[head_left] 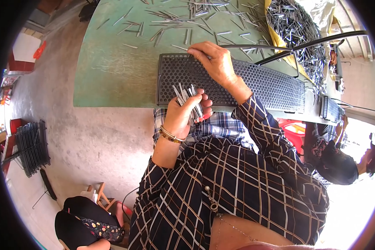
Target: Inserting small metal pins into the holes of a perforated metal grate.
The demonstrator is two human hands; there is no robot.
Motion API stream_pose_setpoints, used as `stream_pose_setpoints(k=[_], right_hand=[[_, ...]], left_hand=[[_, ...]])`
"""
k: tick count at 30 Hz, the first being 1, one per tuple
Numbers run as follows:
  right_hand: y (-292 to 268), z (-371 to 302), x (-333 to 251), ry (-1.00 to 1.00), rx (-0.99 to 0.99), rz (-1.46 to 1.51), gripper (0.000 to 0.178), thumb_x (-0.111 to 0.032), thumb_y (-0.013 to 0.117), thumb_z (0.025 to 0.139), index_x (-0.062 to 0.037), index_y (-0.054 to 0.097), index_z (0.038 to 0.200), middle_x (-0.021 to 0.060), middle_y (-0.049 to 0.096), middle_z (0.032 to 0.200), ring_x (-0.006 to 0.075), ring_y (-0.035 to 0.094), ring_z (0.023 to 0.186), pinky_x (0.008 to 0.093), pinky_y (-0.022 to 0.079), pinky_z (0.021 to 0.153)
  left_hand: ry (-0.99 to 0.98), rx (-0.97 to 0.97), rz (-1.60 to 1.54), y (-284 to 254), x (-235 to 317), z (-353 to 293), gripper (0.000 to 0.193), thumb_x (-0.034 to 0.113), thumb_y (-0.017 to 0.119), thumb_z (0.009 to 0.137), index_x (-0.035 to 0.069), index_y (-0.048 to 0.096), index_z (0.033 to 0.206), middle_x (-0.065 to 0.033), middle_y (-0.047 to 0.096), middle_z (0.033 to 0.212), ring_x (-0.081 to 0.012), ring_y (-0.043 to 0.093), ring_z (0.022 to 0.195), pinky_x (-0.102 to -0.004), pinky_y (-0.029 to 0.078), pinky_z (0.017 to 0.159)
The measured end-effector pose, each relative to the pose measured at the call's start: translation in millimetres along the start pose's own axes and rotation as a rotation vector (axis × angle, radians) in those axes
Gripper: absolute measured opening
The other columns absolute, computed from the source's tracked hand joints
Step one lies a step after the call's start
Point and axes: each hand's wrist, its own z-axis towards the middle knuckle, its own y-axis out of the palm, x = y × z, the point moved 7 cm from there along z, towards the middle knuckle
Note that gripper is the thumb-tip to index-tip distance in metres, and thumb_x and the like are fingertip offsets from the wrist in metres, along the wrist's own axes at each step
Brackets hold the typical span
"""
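My left hand [180, 117] is closed round a bundle of thin silvery metal strips [184, 96], their ends sticking up past the thumb. It is at the near edge of a long black perforated panel [262, 83] lying along the green table's edge. Over the panel's far edge reaches my right hand [216, 62], thumb and forefinger pinched together. A single thin metal strip [179, 48] points out leftward from those fingertips. The right palm and remaining fingers are partly hidden.
Loose strips [166, 18] lie scattered across the green table [116, 79]. A big heap of strips [298, 33] rests on yellow sacking at the right. Black bent rods [321, 41] pass above the panel. One person [337, 162] is at the right, another [87, 225] at the lower left.
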Motion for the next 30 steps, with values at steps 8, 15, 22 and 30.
stream_pose_setpoints(k=[8,15,22,30], right_hand=[[5.0,-4.1,7.1,0.113,0.017,0.084,0.014,-0.013,0.064,0.078,-0.0028,0.064,0.087,0.0106,0.064,0.081,0.0260,0.062,0.071,0.0307,0.049,0.063],[15.9,-14.0,13.9,0.163,0.026,0.110,0.015,-0.011,0.064,0.078,-0.0019,0.065,0.090,0.0103,0.064,0.079,0.0194,0.062,0.067,0.0270,0.048,0.061],[20.2,-10.7,9.4,0.132,-0.066,0.018,0.015,-0.011,0.065,0.077,-0.0012,0.065,0.088,0.0104,0.064,0.085,0.0200,0.063,0.070,0.0269,0.049,0.062],[10.5,-12.3,-2.2,0.071,-0.048,-0.002,0.014,-0.012,0.065,0.078,-0.0002,0.065,0.086,0.0090,0.064,0.084,0.0166,0.060,0.068,0.0261,0.048,0.060]], left_hand=[[-0.007,0.003,0.022,3.3,3.5,-5.2,0.020,0.007,0.057,0.082,-0.002,0.056,0.100,-0.0098,0.059,0.084,-0.0188,0.062,0.074,-0.0324,0.056,0.061],[0.008,0.021,0.019,-0.5,4.3,-6.0,0.020,0.006,0.058,0.082,-0.002,0.057,0.100,-0.0067,0.059,0.085,-0.0166,0.061,0.075,-0.0337,0.057,0.063],[-0.006,-0.005,0.043,-0.3,2.3,-3.0,0.018,0.004,0.058,0.082,-0.002,0.057,0.098,-0.0064,0.058,0.085,-0.0160,0.061,0.075,-0.0332,0.057,0.064],[0.025,-0.014,0.030,1.4,1.2,-2.7,0.019,0.006,0.059,0.082,-0.002,0.056,0.099,-0.0077,0.059,0.084,-0.0175,0.061,0.075,-0.0333,0.056,0.063]])
